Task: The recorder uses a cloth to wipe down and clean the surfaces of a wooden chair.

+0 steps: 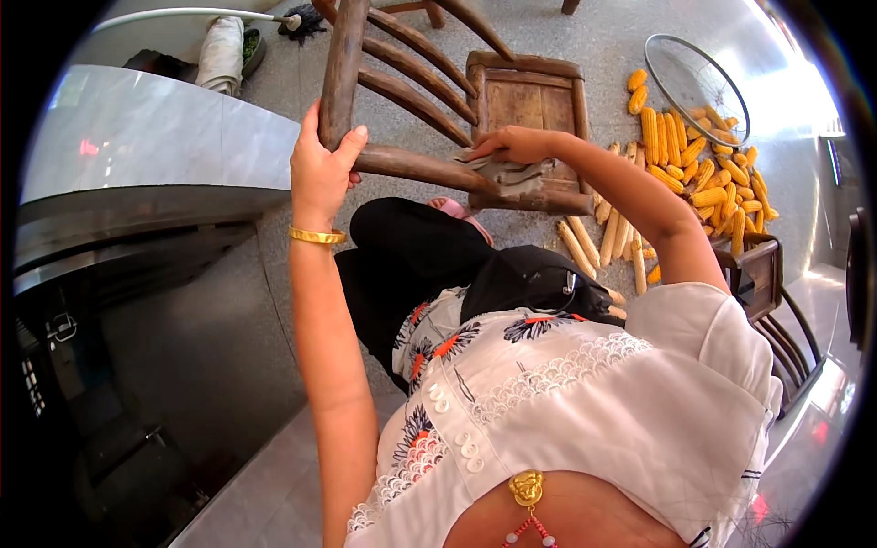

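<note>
A brown wooden chair [529,103] stands before me, its slatted back towards the left and its seat to the right. My left hand [327,159] grips the corner of the backrest, with the thumb over the wood. My right hand [515,145] presses a grey cloth [517,179] against the near side of the chair, where the lower back rail meets the seat. Part of the seat is hidden under the cloth and my right hand.
Yellow corn cobs [712,195] lie heaped at the right, beside a wire-spoked hoop [748,123]. Stripped cobs [610,236] lie near my knees. A second wooden chair [766,301] is at the lower right. A grey stone counter [164,130] borders the left.
</note>
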Demonstrator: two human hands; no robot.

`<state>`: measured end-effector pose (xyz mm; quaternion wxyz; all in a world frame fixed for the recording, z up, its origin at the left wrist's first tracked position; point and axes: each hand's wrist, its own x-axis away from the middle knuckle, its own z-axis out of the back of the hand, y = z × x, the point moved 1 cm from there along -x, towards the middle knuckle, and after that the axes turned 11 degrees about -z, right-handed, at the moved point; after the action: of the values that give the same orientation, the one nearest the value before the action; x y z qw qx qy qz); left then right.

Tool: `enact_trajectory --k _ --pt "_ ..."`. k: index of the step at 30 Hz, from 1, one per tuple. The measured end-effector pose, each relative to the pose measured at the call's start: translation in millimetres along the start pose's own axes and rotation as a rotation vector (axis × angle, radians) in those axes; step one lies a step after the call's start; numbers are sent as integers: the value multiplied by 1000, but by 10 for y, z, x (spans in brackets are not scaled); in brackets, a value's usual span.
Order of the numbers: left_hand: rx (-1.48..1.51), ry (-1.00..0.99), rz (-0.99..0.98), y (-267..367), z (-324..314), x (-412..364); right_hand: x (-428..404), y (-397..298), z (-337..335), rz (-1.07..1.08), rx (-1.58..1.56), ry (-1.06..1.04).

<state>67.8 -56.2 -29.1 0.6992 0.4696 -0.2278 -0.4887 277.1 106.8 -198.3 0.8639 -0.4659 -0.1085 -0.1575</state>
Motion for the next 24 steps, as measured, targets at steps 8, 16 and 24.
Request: enact_trajectory --k 8,16,24 --pt "25 -4 -8 -1 -6 10 158 252 -386 -142 297 -31" --pt "47 16 -44 -25 5 -6 836 583 -491 -386 -42 69" --pt "117 54 19 -46 -19 -5 456 -143 -172 -350 -315 130"
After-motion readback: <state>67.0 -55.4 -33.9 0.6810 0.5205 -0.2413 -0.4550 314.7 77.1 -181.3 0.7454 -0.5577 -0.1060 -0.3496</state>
